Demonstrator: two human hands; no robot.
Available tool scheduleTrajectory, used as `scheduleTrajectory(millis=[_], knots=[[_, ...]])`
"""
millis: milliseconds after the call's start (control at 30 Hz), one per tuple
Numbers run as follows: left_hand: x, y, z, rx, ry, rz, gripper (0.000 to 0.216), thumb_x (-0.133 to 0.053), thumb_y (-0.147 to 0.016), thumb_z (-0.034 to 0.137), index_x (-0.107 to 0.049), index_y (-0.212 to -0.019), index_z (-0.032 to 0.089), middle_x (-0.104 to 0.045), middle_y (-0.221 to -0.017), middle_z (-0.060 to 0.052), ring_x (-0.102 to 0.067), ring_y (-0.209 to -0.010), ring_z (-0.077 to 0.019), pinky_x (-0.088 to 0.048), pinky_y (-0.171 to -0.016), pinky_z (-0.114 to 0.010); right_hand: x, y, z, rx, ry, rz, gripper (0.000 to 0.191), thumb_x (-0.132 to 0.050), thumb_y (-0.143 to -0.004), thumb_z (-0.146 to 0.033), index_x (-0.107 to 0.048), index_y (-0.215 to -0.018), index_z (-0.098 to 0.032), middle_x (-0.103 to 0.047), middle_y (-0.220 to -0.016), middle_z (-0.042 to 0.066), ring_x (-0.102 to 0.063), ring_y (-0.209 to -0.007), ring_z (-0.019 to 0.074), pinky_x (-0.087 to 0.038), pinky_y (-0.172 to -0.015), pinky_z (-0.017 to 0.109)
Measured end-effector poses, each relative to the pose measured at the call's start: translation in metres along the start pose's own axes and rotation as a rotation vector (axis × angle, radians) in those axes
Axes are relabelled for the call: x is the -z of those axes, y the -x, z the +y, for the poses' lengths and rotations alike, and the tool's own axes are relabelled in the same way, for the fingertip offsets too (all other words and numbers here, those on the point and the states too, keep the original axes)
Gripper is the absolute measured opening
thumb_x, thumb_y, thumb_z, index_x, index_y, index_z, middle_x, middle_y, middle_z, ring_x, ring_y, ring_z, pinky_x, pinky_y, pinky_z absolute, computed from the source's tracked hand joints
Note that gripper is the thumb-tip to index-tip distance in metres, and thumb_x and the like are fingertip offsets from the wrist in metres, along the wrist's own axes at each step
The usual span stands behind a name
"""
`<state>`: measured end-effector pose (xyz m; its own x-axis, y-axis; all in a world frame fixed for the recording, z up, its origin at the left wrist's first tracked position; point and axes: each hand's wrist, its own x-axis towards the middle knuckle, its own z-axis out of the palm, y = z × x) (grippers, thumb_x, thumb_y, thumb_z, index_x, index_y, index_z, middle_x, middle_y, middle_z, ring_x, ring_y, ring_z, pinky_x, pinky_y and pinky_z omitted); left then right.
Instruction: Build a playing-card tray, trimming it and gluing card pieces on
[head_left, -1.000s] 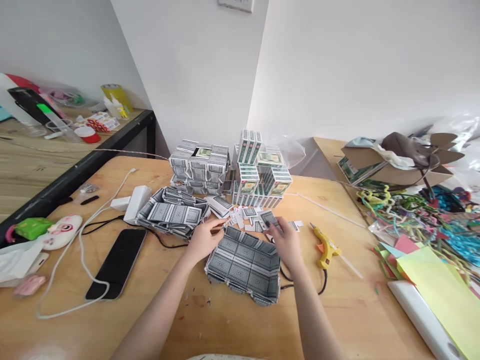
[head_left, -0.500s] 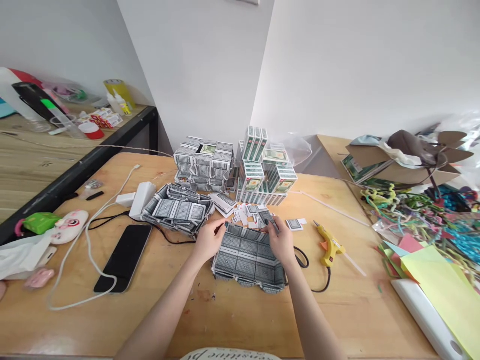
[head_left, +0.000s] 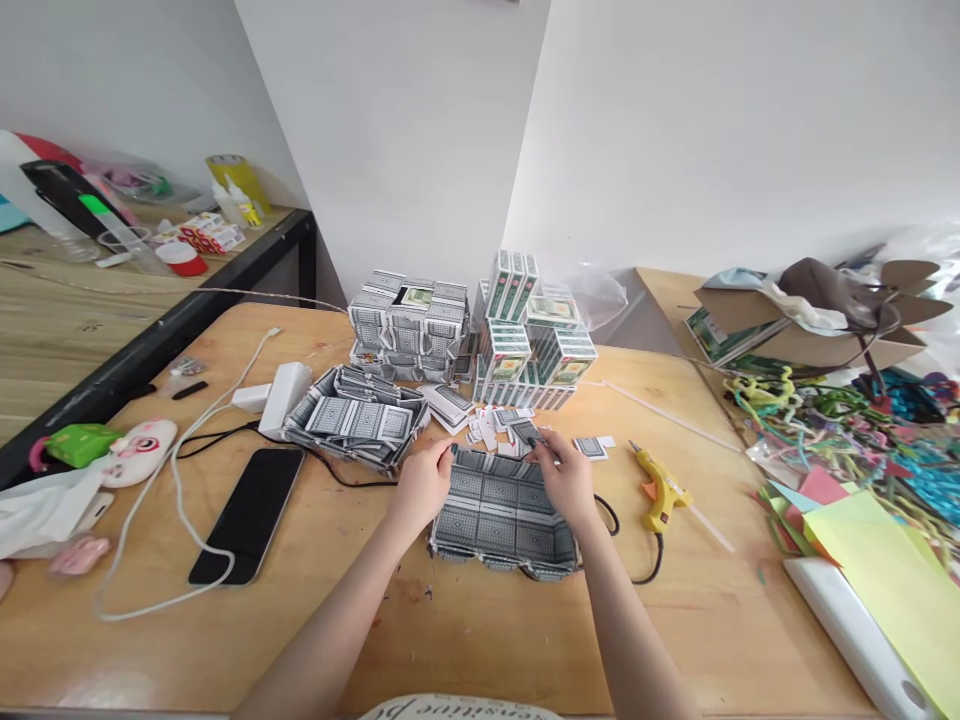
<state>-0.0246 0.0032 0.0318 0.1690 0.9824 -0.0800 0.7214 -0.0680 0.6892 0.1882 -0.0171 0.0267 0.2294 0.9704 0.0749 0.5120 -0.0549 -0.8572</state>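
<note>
In front of me is an open box made of playing cards (head_left: 495,520), with grey patterned card backs lining its floor and walls. My left hand (head_left: 422,488) pinches its far left corner, thumb and fingers closed on the rim. At the far right rim, my right hand (head_left: 566,482) has its fingers bent and closed on the box edge, which they partly hide. Loose playing cards (head_left: 487,428) lie scattered just beyond the box. A second card box (head_left: 356,425) holding cards stands to the left.
Behind stand a closed stack of card-built boxes (head_left: 409,325) and several green card packs (head_left: 525,340). A yellow glue gun (head_left: 660,490) with a black cord lies right. A phone (head_left: 247,515), white cable (head_left: 176,490) and white adapter (head_left: 285,400) are left; coloured paper (head_left: 877,560) is far right.
The card box has shifted slightly to the right and its near edge sits a little higher in view. Both hands have moved with it, still on the far rim.
</note>
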Motion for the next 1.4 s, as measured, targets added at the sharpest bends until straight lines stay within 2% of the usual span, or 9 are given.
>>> scheduleTrajectory(millis=[100,200,333,600,900,1200,1400], knots=[[0.0,0.002,-0.003,0.008,0.138,-0.006,0.039,-0.038,-0.085,0.028,-0.06,-0.115,0.014,-0.067,-0.107,-0.011,-0.062,-0.095,-0.0249,-0.045,-0.086,-0.034,0.0,-0.001,-0.011,0.13,0.103,-0.115,0.029,-0.043,-0.082,-0.034,-0.064,-0.097,-0.02,-0.068,-0.073,0.004,-0.063,-0.074,0.0198,-0.046,-0.075,0.031],[-0.001,0.003,-0.008,0.006,0.359,-0.034,0.04,-0.036,-0.087,0.033,-0.06,-0.113,0.014,-0.065,-0.111,-0.009,-0.059,-0.102,-0.0229,-0.043,-0.09,-0.032,-0.004,-0.004,-0.022,0.23,0.178,-0.236,0.029,-0.041,-0.085,-0.03,-0.064,-0.099,-0.022,-0.069,-0.086,0.005,-0.062,-0.079,0.0187,-0.046,-0.075,0.03],[-0.003,0.001,-0.013,0.038,0.559,-0.044,0.038,-0.039,-0.085,0.033,-0.062,-0.108,0.014,-0.065,-0.109,-0.008,-0.058,-0.104,-0.0228,-0.041,-0.092,-0.033,-0.011,-0.007,-0.027,0.307,0.225,-0.238,0.028,-0.041,-0.086,-0.024,-0.064,-0.1,-0.022,-0.067,-0.101,0.006,-0.061,-0.092,0.019,-0.046,-0.081,0.031],[-0.004,-0.001,-0.013,0.05,0.528,0.017,0.031,-0.045,-0.082,0.036,-0.067,-0.096,0.017,-0.069,-0.092,-0.005,-0.062,-0.088,-0.0225,-0.046,-0.081,-0.032,-0.013,-0.009,-0.024,0.319,0.257,-0.262,0.025,-0.042,-0.087,-0.024,-0.065,-0.097,-0.021,-0.069,-0.095,0.005,-0.062,-0.088,0.0179,-0.046,-0.077,0.029],[-0.008,-0.004,-0.017,0.033,0.493,0.069,0.03,-0.046,-0.082,0.034,-0.069,-0.093,0.017,-0.07,-0.091,-0.006,-0.063,-0.087,-0.0224,-0.046,-0.079,-0.032,-0.024,-0.01,-0.032,0.351,0.347,-0.31,0.025,-0.043,-0.088,-0.025,-0.065,-0.098,-0.019,-0.069,-0.091,0.005,-0.062,-0.085,0.0166,-0.044,-0.077,0.026],[-0.009,-0.001,-0.014,0.05,0.608,0.084,0.024,-0.049,-0.08,0.034,-0.062,-0.089,0.017,-0.067,-0.084,-0.004,-0.062,-0.08,-0.0198,-0.047,-0.074,-0.03,-0.026,-0.013,-0.047,0.38,0.508,-0.341,0.022,-0.047,-0.086,-0.027,-0.066,-0.096,-0.021,-0.067,-0.082,0.005,-0.059,-0.077,0.0155,-0.042,-0.069,0.024],[-0.009,-0.002,-0.014,0.029,0.647,0.085,0.015,-0.049,-0.08,0.03,-0.058,-0.084,0.018,-0.063,-0.08,-0.001,-0.061,-0.079,-0.0176,-0.047,-0.075,-0.028,-0.027,-0.016,-0.053,0.468,0.528,-0.395,0.02,-0.049,-0.084,-0.021,-0.067,-0.093,-0.02,-0.066,-0.081,0.006,-0.056,-0.086,0.0178,-0.041,-0.073,0.025]])
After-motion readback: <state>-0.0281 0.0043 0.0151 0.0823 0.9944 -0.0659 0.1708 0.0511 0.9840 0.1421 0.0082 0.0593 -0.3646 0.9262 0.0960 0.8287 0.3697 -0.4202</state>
